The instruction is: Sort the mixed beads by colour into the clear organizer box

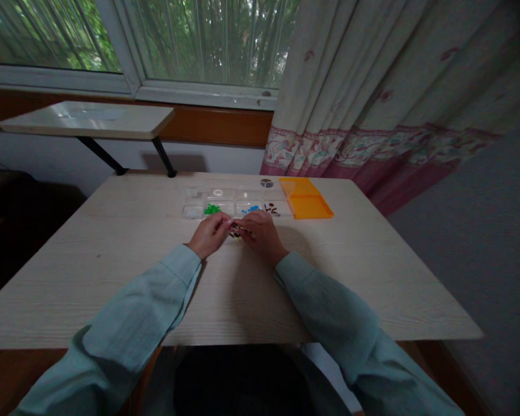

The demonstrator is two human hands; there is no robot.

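Both hands meet just in front of the clear compartment box [198, 195]. The left hand [208, 234] and the right hand [262, 234] are curled with their fingertips pressed together, pinching a small piece [238, 231] between them from either side. The piece is tiny, mostly dark with a pale or yellowish glint, and it sits low over the surface [112, 254]. Its exact shape is too small to make out.

In the box's near row, behind the hands, lie green bits [212, 209], then blue bits [251, 208], then dark red bits [271, 209]. A white ring [218, 192] sits in the far row. An orange lid [307, 199] lies open and flat against the box's right end. Pale blue-green sleeves cover both forearms down to the wrists.
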